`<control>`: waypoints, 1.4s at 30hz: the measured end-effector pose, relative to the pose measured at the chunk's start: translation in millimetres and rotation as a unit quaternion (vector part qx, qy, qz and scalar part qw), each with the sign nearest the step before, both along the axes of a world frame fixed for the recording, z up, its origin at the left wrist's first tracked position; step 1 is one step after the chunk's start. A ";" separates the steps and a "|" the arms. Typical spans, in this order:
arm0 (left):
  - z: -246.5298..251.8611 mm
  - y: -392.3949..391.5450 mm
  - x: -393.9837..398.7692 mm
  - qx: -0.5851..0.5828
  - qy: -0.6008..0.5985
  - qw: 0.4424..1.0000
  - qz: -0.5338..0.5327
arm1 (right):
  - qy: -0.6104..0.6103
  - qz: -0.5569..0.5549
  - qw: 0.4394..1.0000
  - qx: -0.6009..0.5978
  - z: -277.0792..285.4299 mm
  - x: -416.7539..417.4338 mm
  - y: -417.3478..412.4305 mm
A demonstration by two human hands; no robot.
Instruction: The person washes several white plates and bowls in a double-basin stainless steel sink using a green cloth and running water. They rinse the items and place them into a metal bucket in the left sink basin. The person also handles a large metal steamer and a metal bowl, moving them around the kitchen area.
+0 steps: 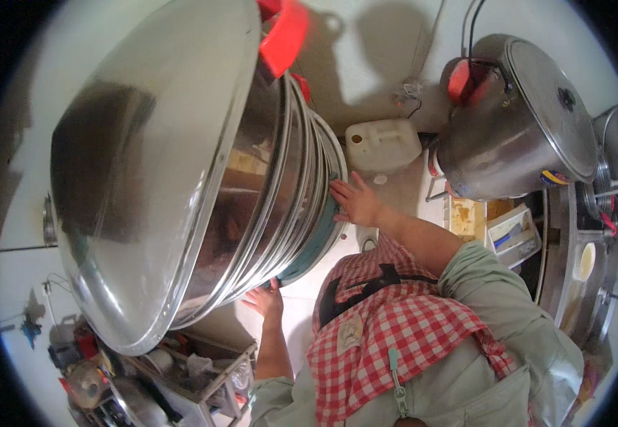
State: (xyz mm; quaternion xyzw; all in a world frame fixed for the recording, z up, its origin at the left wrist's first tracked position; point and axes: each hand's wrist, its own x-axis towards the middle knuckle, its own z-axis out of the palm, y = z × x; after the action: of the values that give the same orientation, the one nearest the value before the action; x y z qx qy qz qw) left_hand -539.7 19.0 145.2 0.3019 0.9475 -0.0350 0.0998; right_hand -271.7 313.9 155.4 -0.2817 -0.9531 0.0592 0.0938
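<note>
A tall stack of round stainless steel steamer tiers leans across the upper left, topped by a large domed metal lid. Around its lower part runs a teal band, its material unclear. My right hand holds the near right side at this band, fingers spread along the edge. On the opposite lower side, my left hand has its fingers against the lower rims. A red handle sticks out near the top. What supports the stack is hidden.
A lidded steel stockpot stands at upper right, near a white plastic jerrycan. White plastic bins sit below the pot, beside a steel counter. At lower left, a metal rack holds assorted kitchen items.
</note>
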 end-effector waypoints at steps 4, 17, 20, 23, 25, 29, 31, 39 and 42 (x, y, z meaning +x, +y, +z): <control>13.8 1.2 0.1 -0.069 -0.036 0.997 0.005 | -0.037 0.005 0.997 -0.073 7.8 4.5 36.0; 20.7 13.6 6.0 -0.112 -0.088 0.990 0.008 | 0.058 -0.108 0.989 -0.079 4.1 -0.8 31.5; 9.1 4.0 -1.1 -0.086 -0.068 0.994 0.019 | 0.104 -0.131 0.984 -0.068 1.7 -6.3 28.7; 9.3 3.5 2.0 -0.070 -0.060 0.996 0.022 | 0.121 -0.109 0.983 -0.085 1.0 -3.0 30.1; 13.4 4.2 2.0 -0.071 -0.055 0.996 0.015 | 0.139 -0.121 0.975 -0.122 -0.9 -1.8 30.0; 8.9 -6.7 -2.0 -0.001 -0.019 0.999 -0.043 | 0.175 -0.172 0.951 -0.187 -2.4 0.5 39.3; 12.2 -12.8 -0.5 0.010 -0.029 0.999 -0.024 | 0.191 -0.167 0.951 -0.177 -2.9 7.2 42.0; 1.6 -26.1 -6.8 0.053 0.056 0.996 -0.036 | 0.171 -0.079 0.980 -0.063 -11.7 21.2 27.1; 0.1 -32.8 -11.7 0.093 0.055 0.994 0.001 | 0.191 -0.141 0.960 -0.150 -11.6 38.3 28.8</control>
State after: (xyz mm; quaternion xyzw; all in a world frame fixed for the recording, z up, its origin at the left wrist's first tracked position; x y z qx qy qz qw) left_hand -551.4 -13.8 145.3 0.3065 0.9510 0.0364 0.0194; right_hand -233.4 342.6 143.8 -0.4076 -0.8481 0.2407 0.2378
